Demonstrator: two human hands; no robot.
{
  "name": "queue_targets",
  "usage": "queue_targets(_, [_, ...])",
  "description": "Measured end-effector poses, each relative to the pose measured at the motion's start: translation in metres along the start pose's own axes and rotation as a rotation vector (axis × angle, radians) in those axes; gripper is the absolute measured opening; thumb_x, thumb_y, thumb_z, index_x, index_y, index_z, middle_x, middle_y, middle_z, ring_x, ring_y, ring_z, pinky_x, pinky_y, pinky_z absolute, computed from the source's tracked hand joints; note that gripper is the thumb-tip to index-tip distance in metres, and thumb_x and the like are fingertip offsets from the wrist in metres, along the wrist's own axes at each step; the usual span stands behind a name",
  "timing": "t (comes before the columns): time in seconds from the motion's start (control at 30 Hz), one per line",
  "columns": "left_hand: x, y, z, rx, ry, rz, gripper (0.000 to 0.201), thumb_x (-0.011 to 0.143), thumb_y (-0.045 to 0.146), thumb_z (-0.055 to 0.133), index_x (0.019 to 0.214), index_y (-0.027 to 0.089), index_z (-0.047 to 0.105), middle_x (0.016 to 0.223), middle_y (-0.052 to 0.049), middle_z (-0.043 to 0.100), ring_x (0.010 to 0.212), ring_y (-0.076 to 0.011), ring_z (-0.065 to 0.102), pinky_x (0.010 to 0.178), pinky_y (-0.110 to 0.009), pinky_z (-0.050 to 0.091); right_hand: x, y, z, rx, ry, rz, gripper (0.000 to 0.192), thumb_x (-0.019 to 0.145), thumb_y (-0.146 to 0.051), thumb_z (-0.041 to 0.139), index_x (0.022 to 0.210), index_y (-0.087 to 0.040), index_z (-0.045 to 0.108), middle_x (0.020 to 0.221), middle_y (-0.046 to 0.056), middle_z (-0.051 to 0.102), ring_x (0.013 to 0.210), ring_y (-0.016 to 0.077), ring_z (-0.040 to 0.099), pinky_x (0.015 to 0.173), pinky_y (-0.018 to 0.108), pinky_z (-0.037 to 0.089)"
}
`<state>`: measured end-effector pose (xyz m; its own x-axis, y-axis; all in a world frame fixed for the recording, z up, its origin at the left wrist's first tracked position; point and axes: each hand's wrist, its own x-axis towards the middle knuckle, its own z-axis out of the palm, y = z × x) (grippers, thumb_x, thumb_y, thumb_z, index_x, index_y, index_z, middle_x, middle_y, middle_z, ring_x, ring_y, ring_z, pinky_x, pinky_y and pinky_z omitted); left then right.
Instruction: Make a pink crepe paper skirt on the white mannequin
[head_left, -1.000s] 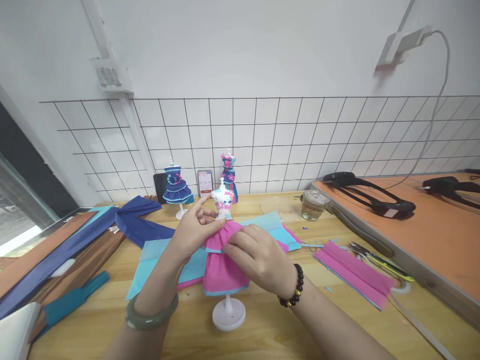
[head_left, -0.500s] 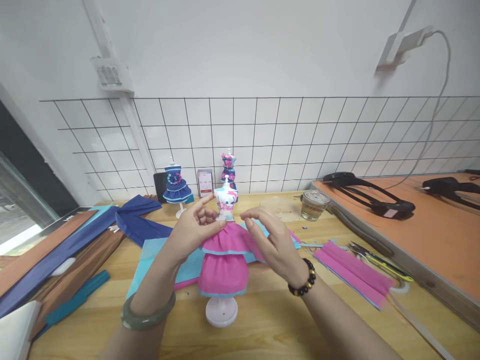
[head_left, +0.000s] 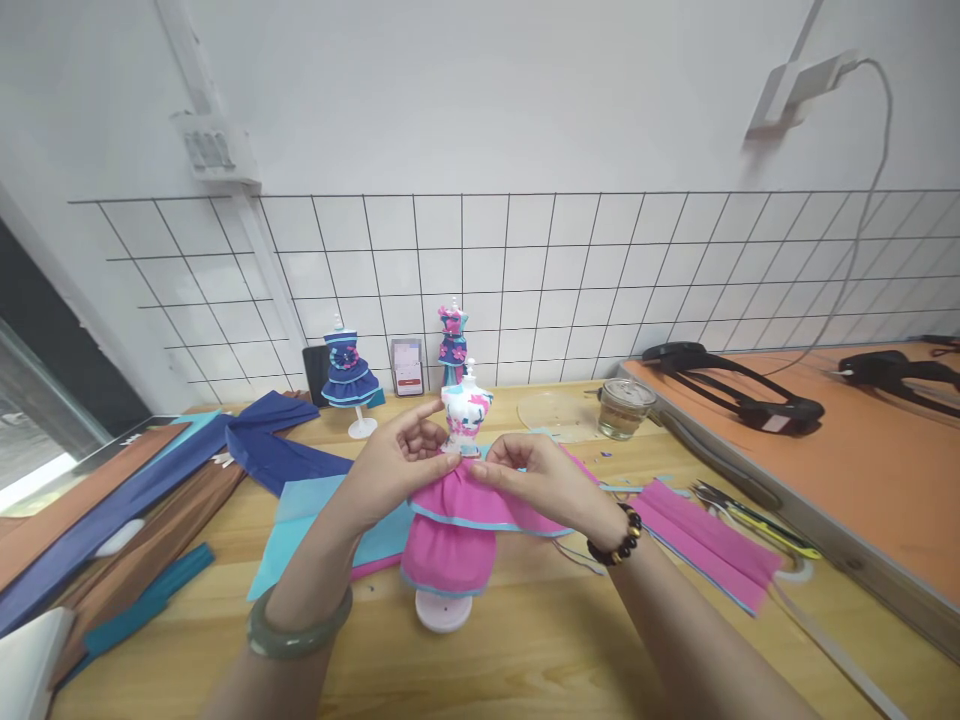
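A miniature dress form (head_left: 463, 408) with a white, pink and blue patterned bodice stands in front of me, slightly tilted, on a round white base (head_left: 444, 612). It wears a puffy pink skirt (head_left: 450, 556) edged in light blue. Over that lies a pink fabric strip (head_left: 495, 508) with light blue trim, gathered at the waist and trailing off to the right. My left hand (head_left: 401, 455) is closed at the waist, thumb pressing the strip's top edge. With thumb and bent fingers, my right hand (head_left: 544, 482) pinches the same edge just right of the waist.
Behind stand two dressed mini forms (head_left: 350, 370) (head_left: 453, 345) and a phone (head_left: 408, 367). Blue and brown fabric (head_left: 285, 440) lies left. A glass jar (head_left: 625, 408), pink cloth (head_left: 705, 540) and yellow-handled cutter (head_left: 780, 530) are right, beside an orange board (head_left: 877, 450) holding black headsets.
My right hand has closed from a loose, open pose onto the pink strip's upper edge. The dress form has tilted, its top shifting right, and the strip is spread wider to the right.
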<state>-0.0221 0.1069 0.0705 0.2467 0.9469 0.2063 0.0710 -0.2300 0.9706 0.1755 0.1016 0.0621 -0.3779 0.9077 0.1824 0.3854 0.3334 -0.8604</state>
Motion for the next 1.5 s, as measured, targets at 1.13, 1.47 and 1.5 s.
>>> queue_targets(1.13, [0.000, -0.001, 0.005, 0.193, -0.062, 0.037, 0.060, 0.072, 0.024, 0.066, 0.128, 0.024, 0.048, 0.099, -0.004, 0.058, 0.091, -0.0182, 0.057, 0.079, -0.032, 0.047, -0.003, 0.002, 0.012, -0.200, 0.154, -0.049, 0.022, 0.082, -0.036, 0.058, 0.070, -0.017, 0.060, 0.067, 0.001, 0.064, 0.062, 0.0146, 0.056, 0.054, 0.024, 0.039])
queue_targets(1.47, [0.000, -0.001, 0.004, 0.257, -0.052, 0.048, 0.046, 0.072, 0.028, 0.067, 0.116, 0.022, 0.055, 0.099, -0.004, 0.058, 0.087, -0.0176, 0.056, 0.075, -0.029, 0.047, -0.005, -0.002, 0.010, -0.183, 0.091, -0.084, 0.021, 0.084, -0.032, 0.054, 0.073, -0.017, 0.063, 0.069, 0.001, 0.065, 0.062, 0.0138, 0.055, 0.053, 0.024, 0.039])
queue_targets(1.5, [0.000, -0.001, 0.004, 0.256, -0.054, 0.053, 0.044, 0.072, 0.026, 0.067, 0.114, 0.022, 0.055, 0.099, -0.004, 0.059, 0.088, -0.0181, 0.057, 0.075, -0.029, 0.047, -0.006, -0.003, 0.010, -0.167, 0.076, -0.098, 0.020, 0.085, -0.030, 0.053, 0.074, -0.017, 0.064, 0.070, 0.001, 0.066, 0.062, 0.0138, 0.055, 0.054, 0.024, 0.039])
